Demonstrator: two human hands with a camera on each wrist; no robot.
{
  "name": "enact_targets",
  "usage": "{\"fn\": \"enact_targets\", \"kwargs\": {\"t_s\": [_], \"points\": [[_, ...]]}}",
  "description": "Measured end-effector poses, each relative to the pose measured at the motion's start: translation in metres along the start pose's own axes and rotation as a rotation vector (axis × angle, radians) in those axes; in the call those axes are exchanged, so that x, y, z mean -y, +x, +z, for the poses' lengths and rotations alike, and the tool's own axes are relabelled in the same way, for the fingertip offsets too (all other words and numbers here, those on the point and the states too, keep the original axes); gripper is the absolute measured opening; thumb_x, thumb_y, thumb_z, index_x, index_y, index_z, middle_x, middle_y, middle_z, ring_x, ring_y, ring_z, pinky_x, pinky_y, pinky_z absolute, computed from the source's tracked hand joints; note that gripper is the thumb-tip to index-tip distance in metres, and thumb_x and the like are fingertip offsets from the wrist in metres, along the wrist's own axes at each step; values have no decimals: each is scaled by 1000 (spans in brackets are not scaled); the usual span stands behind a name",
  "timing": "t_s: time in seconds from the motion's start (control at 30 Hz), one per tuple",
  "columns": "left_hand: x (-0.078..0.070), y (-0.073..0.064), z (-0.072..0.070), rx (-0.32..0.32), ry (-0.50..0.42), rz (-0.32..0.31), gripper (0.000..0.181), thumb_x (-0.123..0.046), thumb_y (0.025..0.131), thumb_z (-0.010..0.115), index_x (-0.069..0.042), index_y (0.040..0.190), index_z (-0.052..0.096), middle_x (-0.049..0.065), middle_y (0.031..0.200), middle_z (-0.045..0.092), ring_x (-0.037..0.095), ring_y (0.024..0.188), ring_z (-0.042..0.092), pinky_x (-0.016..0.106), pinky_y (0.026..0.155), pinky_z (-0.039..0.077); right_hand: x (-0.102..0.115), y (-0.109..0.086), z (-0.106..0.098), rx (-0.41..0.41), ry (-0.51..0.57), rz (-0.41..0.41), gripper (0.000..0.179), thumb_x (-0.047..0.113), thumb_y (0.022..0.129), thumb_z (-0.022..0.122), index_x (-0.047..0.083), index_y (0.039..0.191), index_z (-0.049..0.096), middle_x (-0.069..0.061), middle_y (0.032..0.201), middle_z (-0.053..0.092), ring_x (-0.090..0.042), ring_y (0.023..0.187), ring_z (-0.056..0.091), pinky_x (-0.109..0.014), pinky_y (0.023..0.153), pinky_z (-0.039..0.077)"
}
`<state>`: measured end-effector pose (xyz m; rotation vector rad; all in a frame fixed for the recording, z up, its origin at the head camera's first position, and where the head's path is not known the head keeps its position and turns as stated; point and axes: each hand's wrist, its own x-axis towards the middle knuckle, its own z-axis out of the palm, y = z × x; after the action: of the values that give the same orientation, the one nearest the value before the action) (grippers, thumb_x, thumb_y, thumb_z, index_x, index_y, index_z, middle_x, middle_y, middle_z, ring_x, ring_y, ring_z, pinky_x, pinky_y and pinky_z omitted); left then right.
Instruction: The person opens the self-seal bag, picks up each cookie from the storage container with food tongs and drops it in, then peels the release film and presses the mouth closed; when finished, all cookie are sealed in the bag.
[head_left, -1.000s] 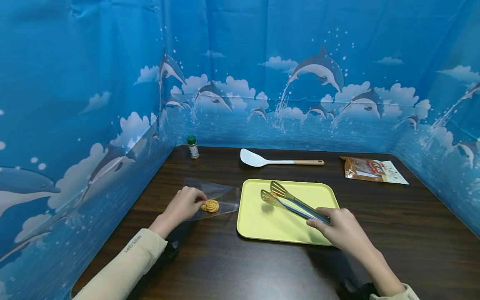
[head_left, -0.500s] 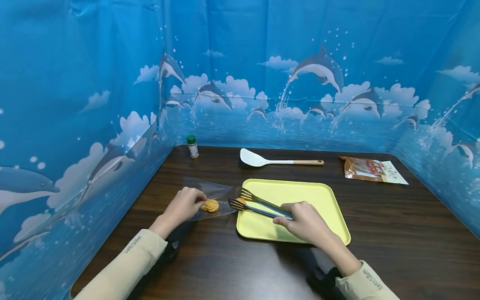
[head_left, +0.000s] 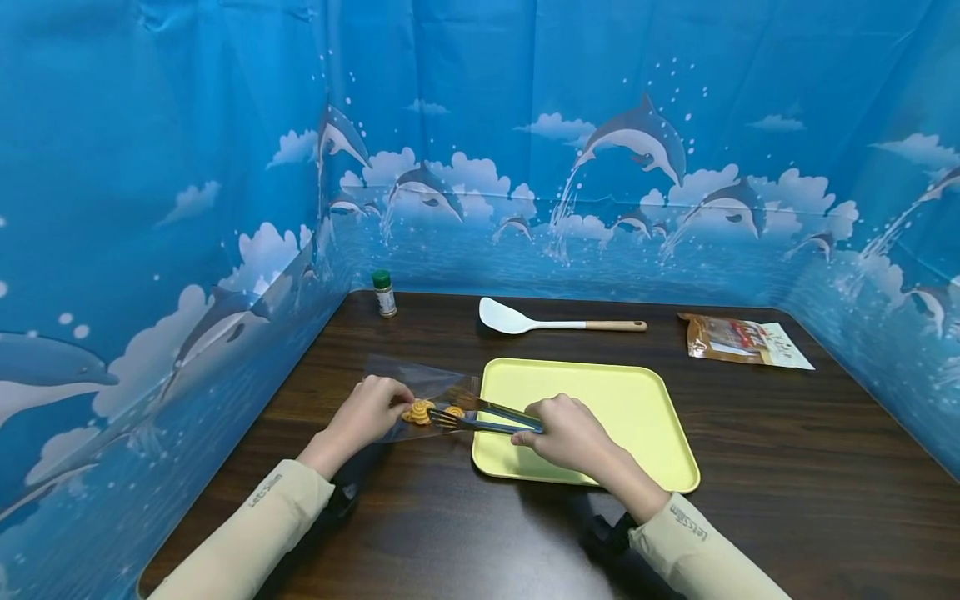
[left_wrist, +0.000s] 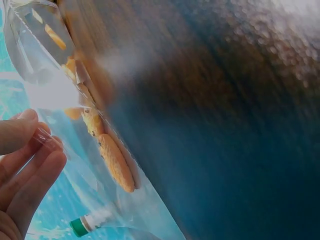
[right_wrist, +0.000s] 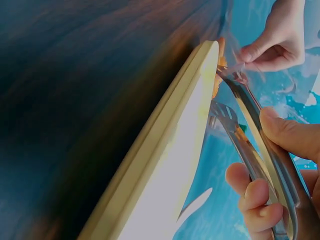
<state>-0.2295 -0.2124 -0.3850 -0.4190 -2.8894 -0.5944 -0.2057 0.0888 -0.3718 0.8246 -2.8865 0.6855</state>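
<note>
On the left of the table lies a clear plastic bag (head_left: 420, 377) with several swirled golden cookies (head_left: 422, 410) inside. My left hand (head_left: 369, 410) pinches the bag's film between thumb and fingers, as the left wrist view shows on the film (left_wrist: 80, 170). My right hand (head_left: 573, 437) grips metal tongs (head_left: 501, 423), fingers round the arms. Their slotted tips reach over the bag's right end, and a single cookie (head_left: 454, 412) shows between them. In the right wrist view the tongs (right_wrist: 252, 117) pass beyond the tray's rim, close to my left hand (right_wrist: 282, 35).
A pale yellow tray (head_left: 600, 475) lies under the tongs and right hand. Behind it is a white spatula (head_left: 510, 317) with a wooden handle. A green-capped bottle (head_left: 385, 296) stands back left, and a brown food packet (head_left: 731, 337) lies back right. Dolphin-print curtains enclose the table.
My right hand has carried the tongs and their cookie leftward from over the tray to the bag's right end. My left hand has stayed at the bag.
</note>
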Motion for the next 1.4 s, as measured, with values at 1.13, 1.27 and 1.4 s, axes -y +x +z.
{"fn": "enact_targets", "kwargs": {"t_s": [1.13, 1.27, 1.4], "points": [[-2, -2, 1, -9, -9, 5, 10, -4, 87, 72, -3, 96, 77, 9, 94, 75, 19, 82, 69, 38, 74, 58, -34, -49, -39, -66, -20, 70, 32, 35, 88, 73, 6, 102, 72, 4, 69, 62, -6, 59, 49, -28, 59, 43], [-3, -1, 0, -15, -4, 0, 10, -5, 86, 73, -3, 96, 77, 9, 94, 75, 17, 82, 69, 39, 75, 58, -52, -72, -53, -82, -27, 144, 35, 38, 89, 71, 7, 103, 72, 7, 61, 52, -6, 54, 40, -24, 53, 33], [-4, 0, -1, -17, -8, 6, 10, -6, 86, 73, -4, 95, 77, 8, 93, 75, 17, 81, 69, 38, 73, 58, -71, -94, -65, -90, -27, 251, 57, 49, 89, 67, -1, 116, 67, 5, 64, 57, -8, 54, 43, -25, 52, 34]]}}
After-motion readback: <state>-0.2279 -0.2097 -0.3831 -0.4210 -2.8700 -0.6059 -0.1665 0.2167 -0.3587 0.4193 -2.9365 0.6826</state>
